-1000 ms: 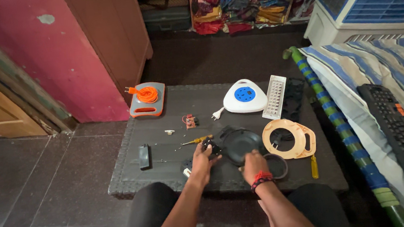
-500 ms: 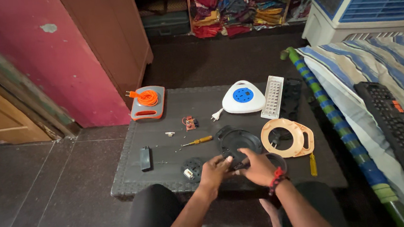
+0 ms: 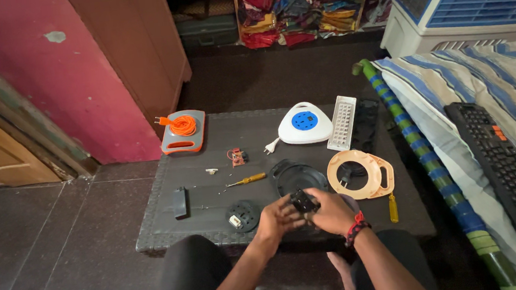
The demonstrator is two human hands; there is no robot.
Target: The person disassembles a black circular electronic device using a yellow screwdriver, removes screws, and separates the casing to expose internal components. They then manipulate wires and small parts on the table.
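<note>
Low in the frame's centre, both hands gripped one small black part [image 3: 303,201]: left hand [image 3: 276,218] beneath-left, right hand [image 3: 332,211] beside-right, equally near; its long axis was probably unreadable.

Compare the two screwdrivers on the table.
The screwdriver by the black round shell lies nearly crosswise on the table, left of the hands, its thin metal shaft showing. The screwdriver at the table's right edge lies lengthwise, below the tan reel shell; only its handle is clear. Both have yellow handles and lie untouched.
</note>
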